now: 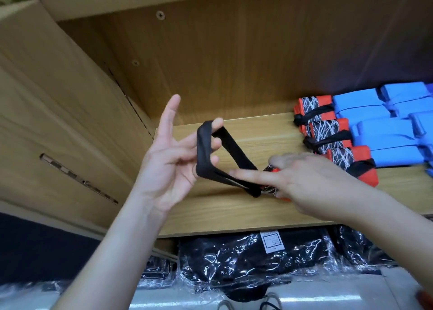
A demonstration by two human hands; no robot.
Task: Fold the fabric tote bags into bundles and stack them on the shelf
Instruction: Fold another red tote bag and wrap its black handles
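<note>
On the wooden shelf (246, 211) lies a folded red tote bundle with black-and-white lines (269, 188), mostly hidden under my right hand (302, 181), which presses on it with the forefinger pointing left. Its black handle strap (203, 150) is stretched into a loop around the fingers of my left hand (173, 160), held up to the left of the bundle. To the right, several finished red patterned bundles (328, 129) lie in a row, each wrapped by a black strap. Blue bundles (384, 127) are stacked beside them.
The shelf's wooden side wall (58, 122) stands at left and its back panel (234, 59) behind. Under the shelf board lie black items in clear plastic wrap (253, 258), one with a white label. A pale surface (328, 298) shows at the bottom.
</note>
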